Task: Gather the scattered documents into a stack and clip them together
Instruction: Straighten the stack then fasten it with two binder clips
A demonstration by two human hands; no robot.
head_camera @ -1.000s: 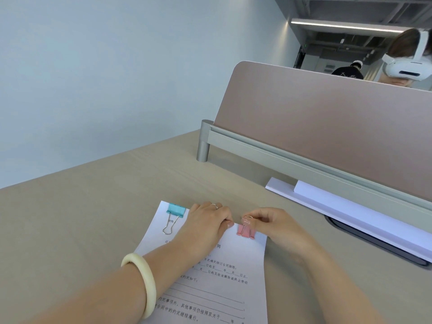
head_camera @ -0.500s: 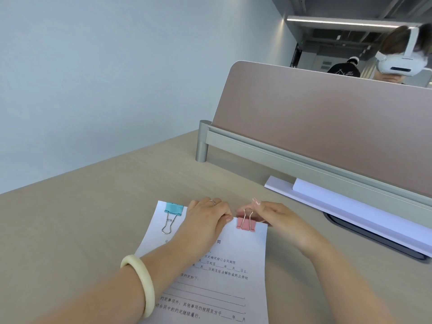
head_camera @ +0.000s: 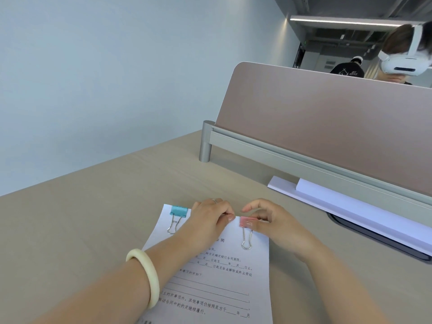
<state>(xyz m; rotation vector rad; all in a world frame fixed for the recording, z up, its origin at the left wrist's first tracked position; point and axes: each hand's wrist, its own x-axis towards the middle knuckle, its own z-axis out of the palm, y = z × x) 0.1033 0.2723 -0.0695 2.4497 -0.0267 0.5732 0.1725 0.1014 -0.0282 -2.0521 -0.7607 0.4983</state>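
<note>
Your left hand [head_camera: 210,218], fingers curled, pins document stack [head_camera: 217,277] flat; your right hand [head_camera: 268,220] pinches pink clip [head_camera: 246,222], seating it; blue clip [head_camera: 178,211] already on.

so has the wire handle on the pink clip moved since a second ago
Yes. The pink clip's wire handle has folded down flat onto the paper, toward the person; the clip itself stays on the top edge.

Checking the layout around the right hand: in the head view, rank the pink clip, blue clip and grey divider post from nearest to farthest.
1. pink clip, under the right hand fingertips
2. blue clip, left, beyond the left hand
3. grey divider post, far behind
</note>
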